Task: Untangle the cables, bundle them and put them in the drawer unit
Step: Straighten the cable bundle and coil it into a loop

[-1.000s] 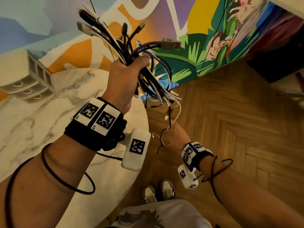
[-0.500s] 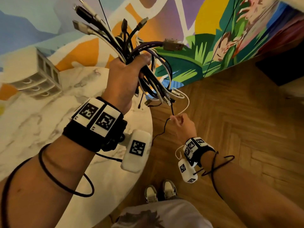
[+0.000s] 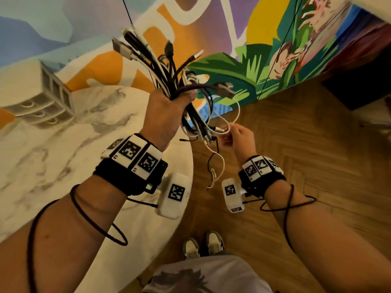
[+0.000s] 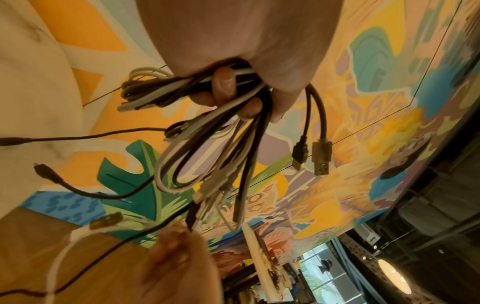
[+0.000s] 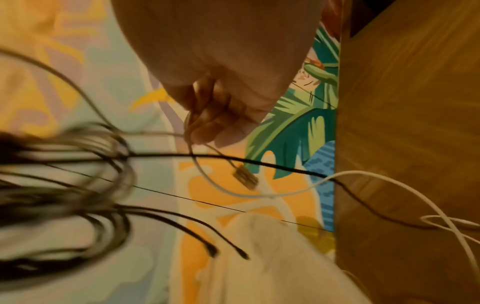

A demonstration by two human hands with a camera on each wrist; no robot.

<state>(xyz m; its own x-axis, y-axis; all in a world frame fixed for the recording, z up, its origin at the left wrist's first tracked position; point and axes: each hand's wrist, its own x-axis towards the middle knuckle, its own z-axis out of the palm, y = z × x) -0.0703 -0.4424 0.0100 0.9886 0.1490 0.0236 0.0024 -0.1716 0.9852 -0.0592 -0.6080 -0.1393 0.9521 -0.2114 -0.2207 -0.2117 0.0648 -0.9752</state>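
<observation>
Fingers (image 4: 223, 86) of the left hand (image 3: 167, 117) are wrapped tight round the cables (image 3: 169, 81), held up above the table (image 3: 53, 155) edge. Just below, the right hand (image 3: 239, 138) pinches a thin white cable (image 5: 197, 168) trailing from the bunch. This looks like the gathering step: next the loose strand needs folding into the bundle. The drawer unit (image 3: 42, 102) waits well apart on the table.

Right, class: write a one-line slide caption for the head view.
Left hand grips the cable bundle while right hand pinches a thin white cable.
</observation>
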